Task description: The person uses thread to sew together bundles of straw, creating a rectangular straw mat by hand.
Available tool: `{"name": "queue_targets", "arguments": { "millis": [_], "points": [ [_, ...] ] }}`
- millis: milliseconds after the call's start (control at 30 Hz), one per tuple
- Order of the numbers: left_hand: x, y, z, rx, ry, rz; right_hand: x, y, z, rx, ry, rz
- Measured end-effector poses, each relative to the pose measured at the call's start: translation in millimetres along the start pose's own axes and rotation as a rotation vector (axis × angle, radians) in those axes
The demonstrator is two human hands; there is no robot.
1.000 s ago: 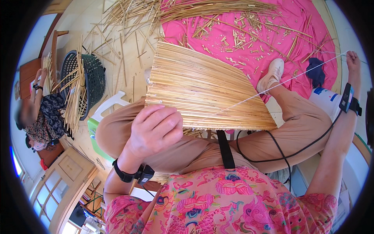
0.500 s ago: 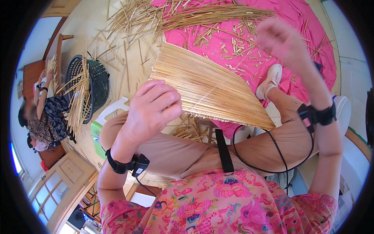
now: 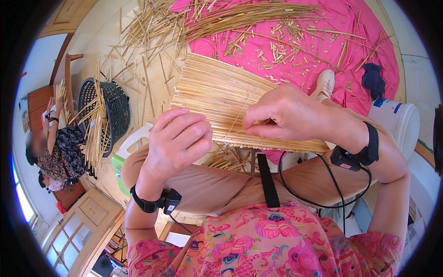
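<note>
A fan-shaped mat of straw-coloured stalks [image 3: 217, 85], laid side by side, spreads out over my lap. My left hand [image 3: 180, 141] grips its near left edge with curled fingers; part of the edge is hidden behind them. A thin pale thread [image 3: 239, 114] crosses the stalks and loops across the mat's surface. Over the mat's right half, my right hand [image 3: 286, 113] pinches the thread between thumb and forefinger. Whether a needle is in that pinch is too small to tell.
A pink cloth [image 3: 323, 51] on the floor bears a long stalk bundle [image 3: 254, 17] and cut bits. At left stands a dark green basket [image 3: 119, 108] with stalks, beside another person [image 3: 64, 138]. A white bucket [image 3: 399, 122] is at right, near a dark cloth [image 3: 373, 81].
My right hand has come down from the raised far right to the mat, and the taut thread now lies slack in a loop. My left hand stays on the mat's edge.
</note>
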State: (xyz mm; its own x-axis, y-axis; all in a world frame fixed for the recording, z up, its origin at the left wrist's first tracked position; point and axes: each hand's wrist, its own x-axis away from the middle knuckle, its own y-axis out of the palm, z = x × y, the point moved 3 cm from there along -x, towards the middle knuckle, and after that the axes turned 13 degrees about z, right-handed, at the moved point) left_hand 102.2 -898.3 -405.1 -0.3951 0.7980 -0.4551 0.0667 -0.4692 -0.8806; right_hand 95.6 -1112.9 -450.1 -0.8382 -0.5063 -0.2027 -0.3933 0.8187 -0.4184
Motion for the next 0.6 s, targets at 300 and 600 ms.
{"name": "queue_targets", "arguments": {
  "millis": [300,600],
  "points": [
    [1.7,-0.7,1.3,0.011,-0.01,0.005,-4.9,1.5,-4.5,0.085,-0.132,0.024],
    [0.0,-1.2,1.6,0.02,-0.027,-0.014,-5.9,3.3,-6.5,0.135,-0.159,0.041]
  ]
}}
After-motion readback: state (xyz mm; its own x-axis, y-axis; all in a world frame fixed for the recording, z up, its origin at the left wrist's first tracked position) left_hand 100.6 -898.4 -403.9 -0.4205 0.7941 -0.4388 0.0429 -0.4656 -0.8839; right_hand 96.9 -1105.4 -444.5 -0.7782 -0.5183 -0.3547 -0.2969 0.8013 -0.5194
